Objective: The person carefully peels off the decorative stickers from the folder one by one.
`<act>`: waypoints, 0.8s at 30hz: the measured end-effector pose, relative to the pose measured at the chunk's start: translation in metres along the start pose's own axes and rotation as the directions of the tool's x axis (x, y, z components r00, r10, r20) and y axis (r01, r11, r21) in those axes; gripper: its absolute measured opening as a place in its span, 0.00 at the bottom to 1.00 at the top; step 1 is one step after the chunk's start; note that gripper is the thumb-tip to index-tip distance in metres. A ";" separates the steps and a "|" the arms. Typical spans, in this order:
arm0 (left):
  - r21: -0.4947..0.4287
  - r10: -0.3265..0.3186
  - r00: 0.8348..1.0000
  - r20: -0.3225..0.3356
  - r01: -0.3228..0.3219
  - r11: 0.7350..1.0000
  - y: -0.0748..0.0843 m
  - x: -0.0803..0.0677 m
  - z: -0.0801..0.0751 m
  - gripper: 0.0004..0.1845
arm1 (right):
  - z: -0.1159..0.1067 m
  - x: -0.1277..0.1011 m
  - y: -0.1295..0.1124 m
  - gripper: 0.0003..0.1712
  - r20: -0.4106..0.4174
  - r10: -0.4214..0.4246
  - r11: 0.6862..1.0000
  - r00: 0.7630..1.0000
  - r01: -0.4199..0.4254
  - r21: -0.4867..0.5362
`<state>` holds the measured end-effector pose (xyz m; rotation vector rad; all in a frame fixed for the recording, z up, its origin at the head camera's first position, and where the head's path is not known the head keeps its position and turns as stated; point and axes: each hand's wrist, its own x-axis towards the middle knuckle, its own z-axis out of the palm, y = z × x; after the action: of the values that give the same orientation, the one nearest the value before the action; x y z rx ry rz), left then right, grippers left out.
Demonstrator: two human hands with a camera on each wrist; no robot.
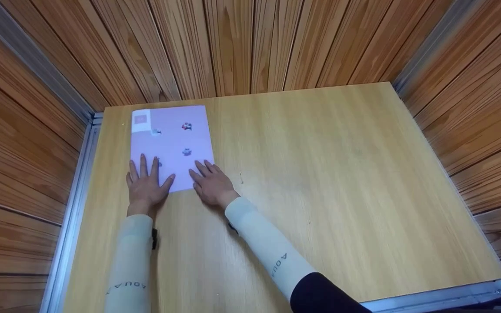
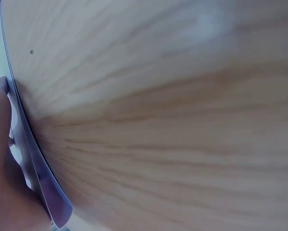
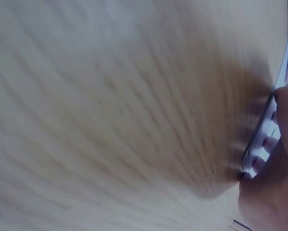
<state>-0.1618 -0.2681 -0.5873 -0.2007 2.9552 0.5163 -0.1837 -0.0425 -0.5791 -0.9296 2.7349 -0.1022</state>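
Left hand [image 1: 147,188], fingers spread, rests on the booklet's [image 1: 170,141] near left corner. Right hand [image 1: 212,186], fingers extended, touches its near right.

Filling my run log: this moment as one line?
left hand: on purple booklet; right hand: at its near-right corner; booklet: on table

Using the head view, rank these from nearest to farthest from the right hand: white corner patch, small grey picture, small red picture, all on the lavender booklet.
From the right hand:
1. Small grey picture, lower right of the lavender booklet.
2. Small red picture, above the grey one.
3. White corner patch, far left corner.
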 end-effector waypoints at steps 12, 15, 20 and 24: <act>0.020 0.007 1.000 0.017 -0.007 1.000 0.006 -0.006 0.005 0.49 | 0.004 -0.011 0.004 0.32 0.012 0.008 1.000 1.000 -0.008 0.009; 0.028 -0.001 1.000 0.020 0.000 1.000 0.008 -0.009 0.007 0.49 | 0.004 -0.015 0.005 0.32 0.015 0.010 1.000 1.000 -0.010 0.017; 0.030 -0.001 1.000 0.018 0.000 1.000 0.012 -0.013 0.010 0.49 | 0.006 -0.019 0.007 0.32 0.010 0.002 1.000 1.000 -0.002 0.025; 0.026 0.010 1.000 0.024 -0.011 1.000 0.016 -0.016 0.010 0.49 | 0.005 -0.024 0.009 0.33 0.012 -0.002 1.000 1.000 0.002 0.013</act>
<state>-0.1478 -0.2483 -0.5893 -0.1754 2.9390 0.4775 -0.1696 -0.0208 -0.5804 -0.9267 2.7191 -0.1145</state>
